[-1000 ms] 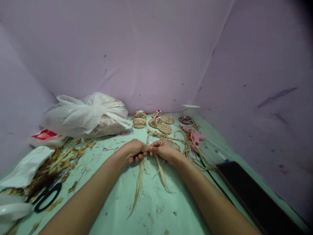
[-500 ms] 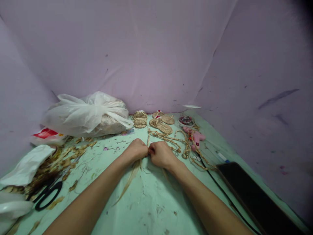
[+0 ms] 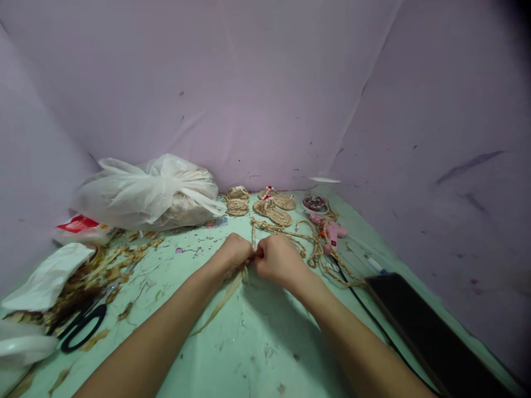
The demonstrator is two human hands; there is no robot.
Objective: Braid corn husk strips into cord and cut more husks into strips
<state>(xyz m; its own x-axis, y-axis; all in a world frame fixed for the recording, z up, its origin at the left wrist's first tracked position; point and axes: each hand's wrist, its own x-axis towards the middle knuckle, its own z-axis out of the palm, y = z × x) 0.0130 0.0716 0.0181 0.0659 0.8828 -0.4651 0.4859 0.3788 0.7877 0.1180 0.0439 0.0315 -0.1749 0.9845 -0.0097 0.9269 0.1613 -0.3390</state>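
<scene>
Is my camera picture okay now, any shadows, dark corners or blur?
Head view: soft light, with a shadow on the table below the right hand; head view: the top right corner fades to black; head view: slightly soft overall, the bowl holding things too small to make out.

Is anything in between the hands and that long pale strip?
Nothing I can see. The pale strip trails from the closed left hand. The right hand is closed right beside it; its grip is hidden. The looped cords lie past the hands, not between.
</scene>
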